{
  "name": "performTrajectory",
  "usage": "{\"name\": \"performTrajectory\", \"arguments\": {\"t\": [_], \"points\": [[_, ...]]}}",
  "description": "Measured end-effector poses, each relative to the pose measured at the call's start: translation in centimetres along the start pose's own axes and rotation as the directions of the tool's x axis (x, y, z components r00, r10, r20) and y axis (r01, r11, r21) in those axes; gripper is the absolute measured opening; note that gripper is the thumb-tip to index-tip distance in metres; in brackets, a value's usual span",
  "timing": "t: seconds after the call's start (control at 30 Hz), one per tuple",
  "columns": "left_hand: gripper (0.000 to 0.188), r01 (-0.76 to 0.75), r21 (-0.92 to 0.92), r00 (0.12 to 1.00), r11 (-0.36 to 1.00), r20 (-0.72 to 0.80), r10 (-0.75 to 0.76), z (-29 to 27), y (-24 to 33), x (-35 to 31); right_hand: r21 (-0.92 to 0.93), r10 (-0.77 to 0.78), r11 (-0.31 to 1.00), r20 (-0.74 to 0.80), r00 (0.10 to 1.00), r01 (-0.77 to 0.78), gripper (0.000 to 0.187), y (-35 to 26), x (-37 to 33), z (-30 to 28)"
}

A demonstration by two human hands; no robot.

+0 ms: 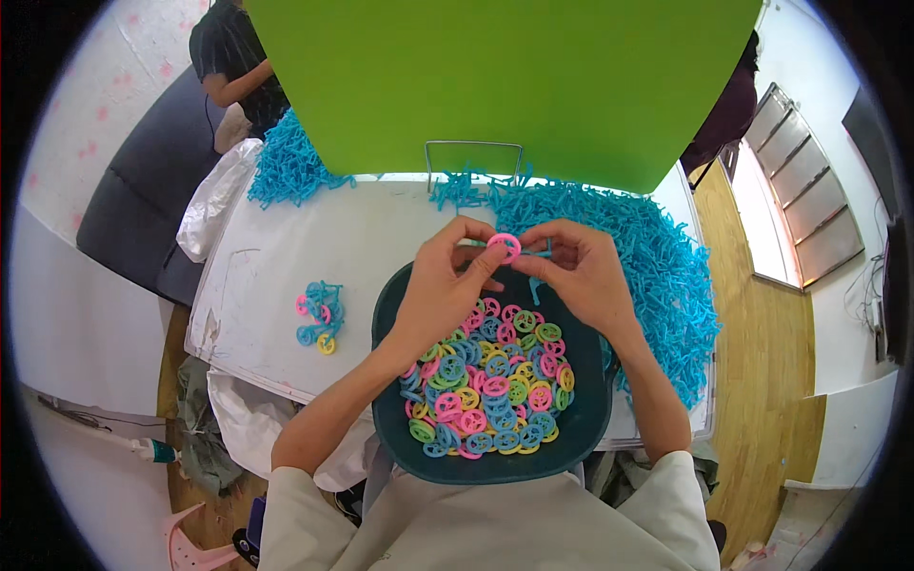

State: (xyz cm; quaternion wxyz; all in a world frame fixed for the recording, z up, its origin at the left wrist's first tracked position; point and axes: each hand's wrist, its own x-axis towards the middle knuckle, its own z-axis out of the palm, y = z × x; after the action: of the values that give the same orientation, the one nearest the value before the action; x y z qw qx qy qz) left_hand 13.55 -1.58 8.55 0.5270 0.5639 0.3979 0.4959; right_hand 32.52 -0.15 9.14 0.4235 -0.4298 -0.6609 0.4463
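Above the far edge of a dark green basin (385, 328), my left hand (447, 276) pinches a small pink spoked plastic wheel (506, 237) between thumb and fingers. My right hand (583, 276) is closed on a thin blue plastic piece (541, 253), whose end meets or nearly meets the wheel. Another blue bit (535, 291) hangs below the right fingers; whether it is a separate piece I cannot tell. Inside the basin lies a heap of loose wheels (495, 385) in pink, blue, green and yellow.
Blue plastic pieces (647, 257) are heaped along the white table's (276, 257) right side, with another blue heap (290, 162) at far left. A small cluster of joined wheels and blue pieces (321, 316) lies left of the basin. A green panel (495, 86) stands behind; a person (238, 71) sits beyond it.
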Motion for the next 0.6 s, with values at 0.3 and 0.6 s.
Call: {"name": "performTrajectory", "arguments": {"t": [0.3,0.6], "points": [[0.015,0.042,-0.106,0.998,0.994,-0.047,-0.047,-0.3,-0.3,-0.1,0.199,-0.017,0.98,0.024,1.0,0.012,0.031,0.1,-0.3,0.7],[0.008,-0.065,-0.025,0.992,0.998,-0.109,0.062,0.7,-0.8,-0.3,0.024,0.095,0.995,-0.001,0.995,-0.095,0.032,0.0,-0.8,1.0]]}}
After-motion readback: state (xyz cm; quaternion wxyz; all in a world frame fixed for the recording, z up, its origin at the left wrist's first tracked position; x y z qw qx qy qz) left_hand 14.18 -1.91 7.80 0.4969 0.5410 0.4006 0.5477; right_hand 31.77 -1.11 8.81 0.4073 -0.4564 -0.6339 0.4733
